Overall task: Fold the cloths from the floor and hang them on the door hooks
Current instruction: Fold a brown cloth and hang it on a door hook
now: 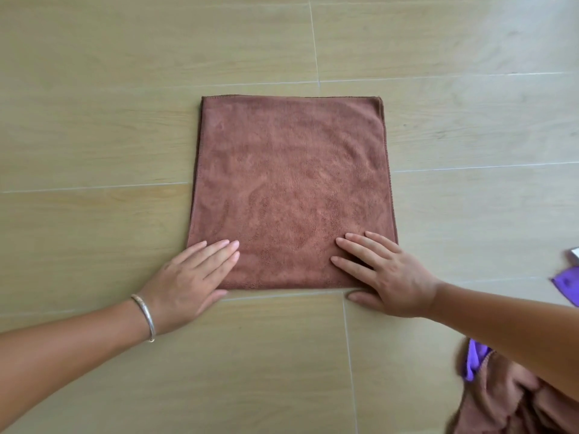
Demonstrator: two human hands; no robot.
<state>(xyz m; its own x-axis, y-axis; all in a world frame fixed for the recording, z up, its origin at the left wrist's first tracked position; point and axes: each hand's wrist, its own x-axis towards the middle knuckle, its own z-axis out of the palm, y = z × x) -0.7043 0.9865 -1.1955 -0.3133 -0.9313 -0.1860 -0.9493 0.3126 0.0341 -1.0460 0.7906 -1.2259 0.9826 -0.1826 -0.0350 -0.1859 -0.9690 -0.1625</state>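
Brown microfibre is lying flat in the middle of the tiled floor (94, 136): the brown cloth (291, 189) is spread as a neat square, its near edge running along a grout line. Both hands are pressing on its near corners. The left hand (191, 277), with a silver bangle (144, 316) on the wrist, is resting at about 7 o'clock of the cloth, its fingers (219, 252) straight and held close together. The right hand (385, 277) is resting at about 5 o'clock, its fingers (363, 245) straight and slightly fanned, the thumb lying on the floor just off the cloth's edge. Neither hand is pinching anything.

A heap of more cloths (507, 399), brown with purple showing, is waiting at 5 o'clock of the view, partly under the right forearm, and a purple cloth (567, 286) is poking in at 3 o'clock.

Judging from this, the next fold is the risky part. If the hands are lifting only one layer at the corners, the stacked edges may be sliding apart and the fold coming out skewed. The smooth tile may also be letting the whole cloth slip while one edge is being carried over.
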